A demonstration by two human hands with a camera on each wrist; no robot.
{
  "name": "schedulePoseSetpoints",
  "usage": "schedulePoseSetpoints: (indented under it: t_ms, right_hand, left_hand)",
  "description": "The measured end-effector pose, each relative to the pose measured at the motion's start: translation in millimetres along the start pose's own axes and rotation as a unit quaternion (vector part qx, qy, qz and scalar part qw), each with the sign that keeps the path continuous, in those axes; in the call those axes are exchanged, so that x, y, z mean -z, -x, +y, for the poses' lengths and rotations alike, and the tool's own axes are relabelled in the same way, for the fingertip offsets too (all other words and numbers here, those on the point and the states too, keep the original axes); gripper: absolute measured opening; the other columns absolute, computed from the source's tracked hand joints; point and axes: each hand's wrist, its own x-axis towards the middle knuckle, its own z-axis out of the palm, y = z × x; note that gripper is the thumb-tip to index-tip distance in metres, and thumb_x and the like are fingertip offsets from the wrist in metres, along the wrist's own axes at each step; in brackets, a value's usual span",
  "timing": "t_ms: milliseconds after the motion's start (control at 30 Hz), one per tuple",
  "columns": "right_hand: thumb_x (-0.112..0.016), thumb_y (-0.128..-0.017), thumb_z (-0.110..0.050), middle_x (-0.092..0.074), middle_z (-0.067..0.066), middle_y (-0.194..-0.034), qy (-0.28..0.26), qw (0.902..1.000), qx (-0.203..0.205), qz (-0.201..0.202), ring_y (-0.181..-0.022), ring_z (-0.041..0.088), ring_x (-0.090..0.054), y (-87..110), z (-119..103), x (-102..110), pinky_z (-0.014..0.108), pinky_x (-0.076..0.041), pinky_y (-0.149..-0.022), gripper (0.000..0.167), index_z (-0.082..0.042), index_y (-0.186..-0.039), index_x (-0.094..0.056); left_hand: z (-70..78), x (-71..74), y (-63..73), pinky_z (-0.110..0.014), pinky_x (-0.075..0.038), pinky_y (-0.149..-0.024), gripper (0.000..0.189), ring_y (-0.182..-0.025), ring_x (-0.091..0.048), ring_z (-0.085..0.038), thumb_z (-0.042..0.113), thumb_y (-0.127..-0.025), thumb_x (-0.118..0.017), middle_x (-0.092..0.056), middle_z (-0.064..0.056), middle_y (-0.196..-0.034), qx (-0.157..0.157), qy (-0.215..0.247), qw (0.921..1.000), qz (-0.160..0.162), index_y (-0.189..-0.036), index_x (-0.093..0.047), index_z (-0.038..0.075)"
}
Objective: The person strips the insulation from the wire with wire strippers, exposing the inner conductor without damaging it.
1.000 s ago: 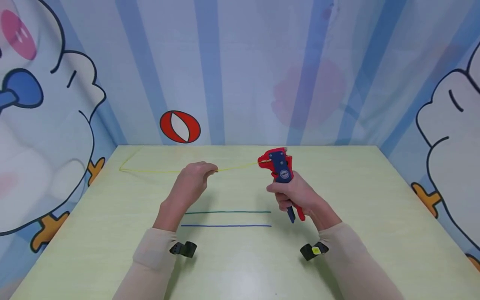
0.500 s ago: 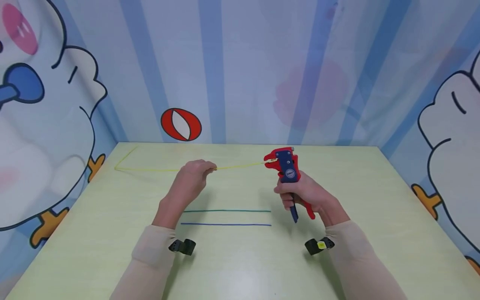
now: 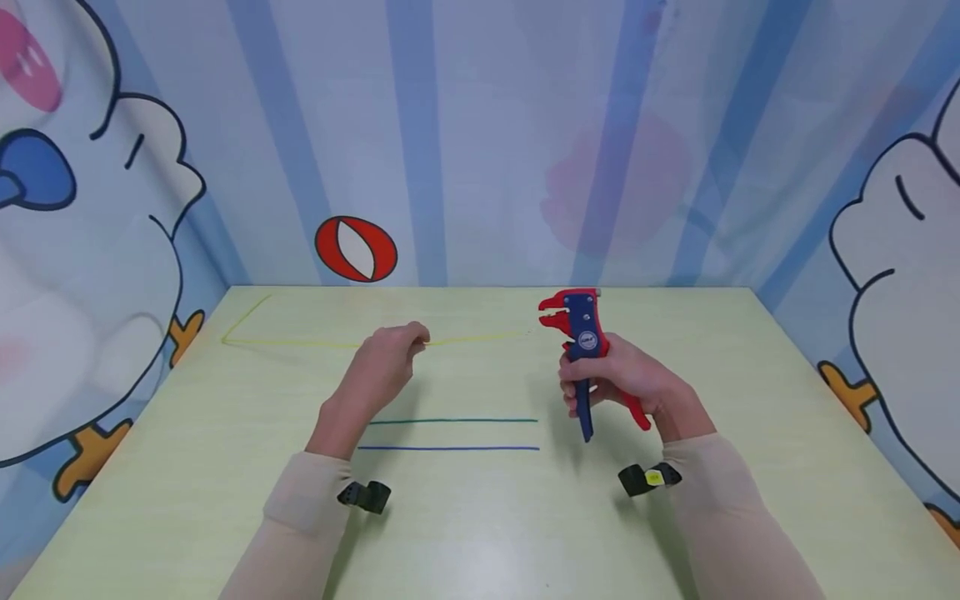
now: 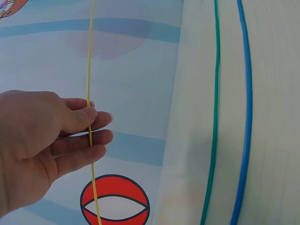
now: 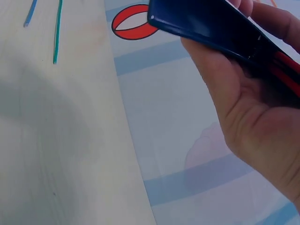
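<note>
My left hand (image 3: 384,360) pinches a thin yellow wire (image 4: 90,65) between thumb and forefinger, the other fingers loosely bent beside it. To the right, the wire's free end lies just short of the wire stripper (image 3: 588,333), whose red jaws stand apart with nothing between them. My right hand (image 3: 618,375) grips this red and blue tool upright, its handles spread. In the right wrist view, the dark blue handle (image 5: 201,23) crosses the palm while the stripper's head is out of sight.
A green wire (image 3: 457,421) and a blue wire (image 3: 450,448) lie straight and parallel on the pale table (image 3: 480,533), nearer than the hands. Leftward, the yellow wire runs on and bends toward the back edge. A printed cloth (image 3: 495,150) hangs behind.
The wire stripper has moved right, off the yellow wire's end that was in its jaws; its handles and jaws have spread. My left hand has stayed nearly in place.
</note>
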Motion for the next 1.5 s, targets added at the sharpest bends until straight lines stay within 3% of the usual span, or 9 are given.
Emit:
schedulePoseSetpoints:
  t_ms: [133,267,333,500,567,633,867,1133,1500]
  right_hand:
    - [-0.063,-0.097,-0.018,-0.065,0.018,-0.081,0.021,0.9987,-0.043,0.019,-0.070,0.030,-0.067,-0.2,0,1,0.054,-0.059,-0.078,0.026,0.004,-0.104,-0.052]
    - [-0.065,-0.096,-0.022,-0.066,0.017,-0.077,0.104,0.9904,-0.071,0.057,-0.068,0.029,-0.067,-3.7,2,0,0.048,-0.060,-0.073,0.031,0.007,-0.102,-0.056]
    - [-0.066,-0.095,-0.022,-0.065,0.015,-0.074,0.158,0.9799,-0.085,0.087,-0.065,0.027,-0.065,-6.0,3,0,0.043,-0.059,-0.070,0.031,0.008,-0.099,-0.057]
    - [-0.067,-0.093,-0.022,-0.063,0.010,-0.067,0.290,0.9378,-0.139,0.131,-0.059,0.023,-0.062,-9.1,6,-1,0.035,-0.052,-0.065,0.029,0.004,-0.099,-0.055]
    - [-0.067,-0.091,-0.022,-0.062,0.010,-0.065,0.321,0.9258,-0.147,0.134,-0.057,0.022,-0.062,-9.8,8,0,0.035,-0.051,-0.063,0.029,0.003,-0.099,-0.054]
    - [-0.068,-0.090,-0.022,-0.061,0.009,-0.064,0.332,0.9213,-0.151,0.135,-0.054,0.022,-0.061,-10.1,9,0,0.034,-0.052,-0.061,0.029,0.003,-0.097,-0.055]
    - [-0.070,-0.089,-0.023,-0.053,0.006,-0.058,0.321,0.9234,-0.172,0.121,-0.048,0.018,-0.052,-8.4,10,2,0.032,-0.049,-0.054,0.031,0.004,-0.095,-0.055]
    - [-0.069,-0.089,-0.021,-0.062,0.008,-0.063,0.340,0.9230,-0.156,0.091,-0.055,0.020,-0.059,-9.4,13,5,0.033,-0.052,-0.061,0.027,0.005,-0.089,-0.063]
    - [-0.069,-0.091,-0.021,-0.064,0.008,-0.066,0.348,0.9201,-0.159,0.085,-0.059,0.021,-0.061,-9.5,10,5,0.033,-0.051,-0.066,0.026,0.005,-0.092,-0.063]
  left_hand:
    - [-2.4,-4.9,1.3,-0.039,-0.056,-0.087,0.017,-0.091,-0.065,-0.025,-0.001,-0.097,-0.063,-0.071,-0.012,-0.105,0.020,0.004,0.9990,-0.040,-0.113,-0.066,0.003]
    - [-3.4,-7.8,0.6,-0.039,-0.056,-0.089,0.019,-0.093,-0.065,-0.025,-0.002,-0.096,-0.063,-0.071,-0.011,-0.105,0.027,0.003,0.9978,-0.060,-0.114,-0.067,0.003]
    - [-3.1,-8.0,-0.1,-0.039,-0.056,-0.089,0.019,-0.094,-0.065,-0.026,-0.002,-0.096,-0.063,-0.071,-0.011,-0.106,0.029,0.003,0.9977,-0.062,-0.114,-0.067,0.003]
    - [-1.1,-8.5,-2.4,-0.040,-0.056,-0.090,0.019,-0.095,-0.065,-0.025,-0.001,-0.095,-0.064,-0.071,-0.011,-0.106,0.028,-0.001,0.9973,-0.068,-0.113,-0.069,0.004]
    - [-0.5,-9.6,-3.2,-0.040,-0.056,-0.089,0.019,-0.094,-0.065,-0.025,-0.001,-0.095,-0.065,-0.071,-0.010,-0.105,0.027,-0.005,0.9970,-0.073,-0.112,-0.071,0.004]
    - [-0.3,-11.3,-3.7,-0.039,-0.056,-0.088,0.018,-0.093,-0.065,-0.025,-0.001,-0.094,-0.066,-0.072,-0.009,-0.103,0.023,-0.010,0.9966,-0.078,-0.110,-0.073,0.004]
    - [-2.6,-19.0,-2.9,-0.040,-0.056,-0.087,0.018,-0.092,-0.065,-0.024,-0.002,-0.095,-0.063,-0.072,-0.009,-0.103,0.021,-0.013,0.9953,-0.093,-0.107,-0.074,0.004]
    - [-8.2,-28.9,-2.8,-0.042,-0.053,-0.094,0.021,-0.103,-0.065,-0.027,0.000,-0.097,-0.061,-0.070,-0.012,-0.115,0.048,-0.025,0.9900,-0.130,-0.116,-0.072,0.004]
    - [-11.4,-30.3,-0.8,-0.045,-0.046,-0.104,0.030,-0.119,-0.058,-0.033,0.005,-0.101,-0.055,-0.062,-0.020,-0.126,0.025,-0.025,0.9807,-0.192,-0.128,-0.062,-0.005]
